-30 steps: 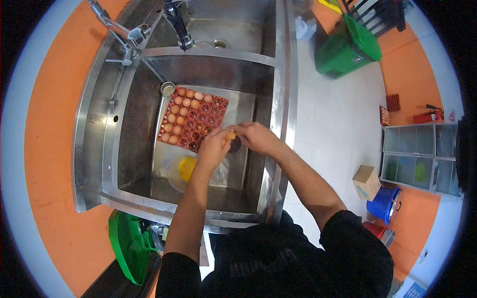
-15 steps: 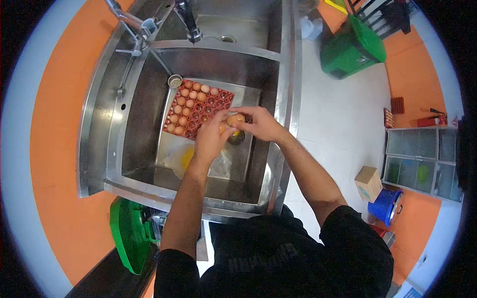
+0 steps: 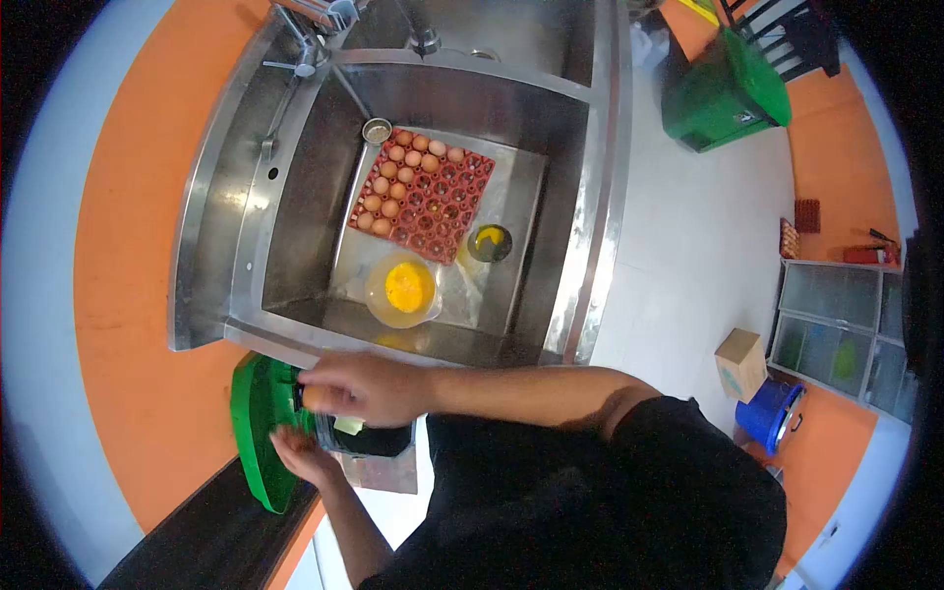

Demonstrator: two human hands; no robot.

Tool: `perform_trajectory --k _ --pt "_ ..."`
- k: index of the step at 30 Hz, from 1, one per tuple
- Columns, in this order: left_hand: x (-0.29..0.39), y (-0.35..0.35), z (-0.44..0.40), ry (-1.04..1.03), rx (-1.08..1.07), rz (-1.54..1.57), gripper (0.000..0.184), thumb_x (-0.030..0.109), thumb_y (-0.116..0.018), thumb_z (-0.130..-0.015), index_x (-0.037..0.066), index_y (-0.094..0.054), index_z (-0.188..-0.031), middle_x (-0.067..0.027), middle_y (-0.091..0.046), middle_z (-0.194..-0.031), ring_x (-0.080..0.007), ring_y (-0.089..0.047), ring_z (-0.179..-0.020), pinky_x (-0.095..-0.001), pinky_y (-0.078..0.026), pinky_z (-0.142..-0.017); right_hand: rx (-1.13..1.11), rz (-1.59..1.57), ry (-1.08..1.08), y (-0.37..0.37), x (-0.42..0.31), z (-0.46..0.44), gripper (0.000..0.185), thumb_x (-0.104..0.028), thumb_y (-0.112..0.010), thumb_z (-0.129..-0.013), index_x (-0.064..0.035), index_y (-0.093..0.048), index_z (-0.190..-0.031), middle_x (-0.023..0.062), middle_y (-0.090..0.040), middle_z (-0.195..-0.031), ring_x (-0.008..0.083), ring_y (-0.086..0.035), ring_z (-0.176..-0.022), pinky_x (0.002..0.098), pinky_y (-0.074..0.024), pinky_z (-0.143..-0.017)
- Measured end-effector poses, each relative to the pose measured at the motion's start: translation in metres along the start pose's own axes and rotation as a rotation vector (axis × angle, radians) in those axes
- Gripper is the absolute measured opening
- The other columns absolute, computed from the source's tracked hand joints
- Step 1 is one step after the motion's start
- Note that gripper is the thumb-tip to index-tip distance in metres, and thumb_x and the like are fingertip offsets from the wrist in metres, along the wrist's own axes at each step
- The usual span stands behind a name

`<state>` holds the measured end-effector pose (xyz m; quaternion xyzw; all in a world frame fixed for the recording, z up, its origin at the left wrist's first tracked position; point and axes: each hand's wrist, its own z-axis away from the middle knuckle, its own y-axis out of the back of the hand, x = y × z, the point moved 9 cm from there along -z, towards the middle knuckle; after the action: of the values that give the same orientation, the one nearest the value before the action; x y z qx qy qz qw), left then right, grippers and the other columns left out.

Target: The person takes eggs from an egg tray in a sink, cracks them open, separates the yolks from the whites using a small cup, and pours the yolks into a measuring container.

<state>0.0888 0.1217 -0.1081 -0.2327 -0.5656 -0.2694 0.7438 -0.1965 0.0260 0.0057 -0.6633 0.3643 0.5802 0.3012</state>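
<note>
My right hand reaches across to the bin with the green lid, its fingers smeared by motion. They curl round something orange-brown that looks like an eggshell. Just below is my left hand, beside the open lid; its fingers are too blurred to read. In the sink, a red egg tray carries several brown eggs on its left and upper side. Yellow yolks fill part of a clear bowl. A small dark bowl also has yellow in it.
The steel sink has raised walls and a second basin behind. A faucet stands at its left. On the right floor are a green bin, a cardboard box and a blue bucket.
Both hands have left the sink, where they held a brown egg above the small dark bowl. They have moved down and left to the bin. The view has shifted, exposing both bowls.
</note>
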Motion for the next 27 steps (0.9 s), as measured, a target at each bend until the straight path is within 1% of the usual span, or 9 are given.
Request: perform_trajectory --k 1,3,6,8,9,11,14,17,27 --pt "-0.020 0.053 -0.010 0.052 0.001 -0.043 0.036 0.040 -0.053 -0.097 0.005 -0.055 -0.106 -0.0039 -0.055 -0.094 -0.0154 -0.052 -0.082 -0.0286 -0.041 -0.070 0.197 0.172 0.213 -0.031 0.008 0.000 0.045 -0.024 -0.058 -0.094 0.0026 -0.049 -0.129 0.0204 -0.054 -0.122 0.0322 -0.063 -0.099 0.0371 -0.0517 -0.085" --pt "-0.069 0.159 -0.009 0.181 0.230 -0.205 0.046 0.044 -0.048 -0.098 0.003 -0.054 -0.118 -0.0048 -0.059 -0.102 -0.0134 -0.050 -0.078 -0.0270 -0.040 -0.067 -0.016 0.325 -0.093 -0.051 0.008 0.001 0.046 -0.024 -0.058 -0.093 -0.0017 -0.047 -0.132 0.0172 -0.054 -0.120 0.0347 -0.061 -0.099 0.0406 -0.0514 -0.083" --pt "-0.138 0.287 0.034 0.503 0.499 -0.174 0.054 0.050 -0.047 -0.095 0.010 -0.054 -0.131 -0.0082 -0.062 -0.108 -0.0132 -0.052 -0.077 -0.0278 -0.042 -0.063 0.272 0.383 0.053 0.015 0.006 0.001 0.041 -0.021 -0.059 -0.091 -0.0064 -0.051 -0.129 0.0156 -0.055 -0.113 0.0354 -0.061 -0.090 0.0410 -0.0518 -0.077" --pt "-0.194 0.359 0.042 0.554 0.419 -0.095 0.046 0.047 -0.048 -0.095 0.011 -0.056 -0.122 -0.0037 -0.060 -0.092 -0.0115 -0.047 -0.063 -0.0286 -0.041 -0.059 0.766 0.563 -0.035 0.118 0.014 0.018 0.024 -0.007 -0.062 -0.085 -0.0072 -0.055 -0.108 0.0077 -0.056 -0.090 0.0190 -0.057 -0.079 0.0321 -0.0484 -0.067" --pt "-0.213 0.382 0.049 0.581 0.379 -0.058 0.041 0.046 -0.049 -0.095 0.012 -0.057 -0.117 -0.0015 -0.059 -0.084 -0.0106 -0.044 -0.056 -0.0290 -0.040 -0.056 0.967 0.241 -0.078 0.168 0.083 0.038 0.022 -0.004 -0.063 -0.082 -0.0061 -0.055 -0.103 0.0060 -0.056 -0.085 0.0168 -0.056 -0.081 0.0329 -0.0479 -0.068" --pt "-0.220 0.373 0.062 0.577 0.218 -0.100 0.036 0.044 -0.051 -0.095 0.012 -0.056 -0.111 0.0005 -0.054 -0.077 -0.0099 -0.043 -0.056 -0.0279 -0.036 -0.053 1.298 0.529 -0.252 0.242 0.157 0.086 0.036 -0.015 -0.069 -0.078 -0.0044 -0.056 -0.110 0.0140 -0.062 -0.097 0.0255 -0.060 -0.093 0.0383 -0.0478 -0.083" --pt "-0.185 0.305 0.089 0.609 0.164 -0.258 0.029 0.039 -0.054 -0.095 0.011 -0.054 -0.105 0.0022 -0.048 -0.068 -0.0090 -0.041 -0.054 -0.0242 -0.031 -0.047 1.214 0.520 -1.078 0.259 0.269 0.148 0.076 -0.035 -0.075 -0.075 -0.0087 -0.039 -0.136 0.0227 -0.047 -0.130 0.0370 -0.048 -0.122 0.0458 -0.0420 -0.101" --pt "-0.156 0.265 0.104 0.597 0.197 -0.304 0.026 0.033 -0.055 -0.096 0.009 -0.053 -0.104 0.0020 -0.048 -0.069 -0.0082 -0.042 -0.056 -0.0214 -0.028 -0.043 0.816 0.677 -1.427 0.225 0.349 0.172 0.096 -0.036 -0.081 -0.069 -0.0120 -0.025 -0.143 0.0249 -0.037 -0.138 0.0400 -0.042 -0.128 0.0454 -0.0404 -0.105" --pt "-0.153 0.281 0.118 0.594 0.124 -0.346 0.025 0.032 -0.058 -0.094 0.009 -0.055 -0.102 0.0007 -0.050 -0.076 -0.0084 -0.047 -0.062 -0.0207 -0.032 -0.045 0.948 0.633 -1.143 0.234 0.342 0.189 0.093 -0.023 -0.089 -0.056 -0.0074 -0.032 -0.128 0.0251 -0.043 -0.129 0.0409 -0.047 -0.122 0.0449 -0.0447 -0.100"
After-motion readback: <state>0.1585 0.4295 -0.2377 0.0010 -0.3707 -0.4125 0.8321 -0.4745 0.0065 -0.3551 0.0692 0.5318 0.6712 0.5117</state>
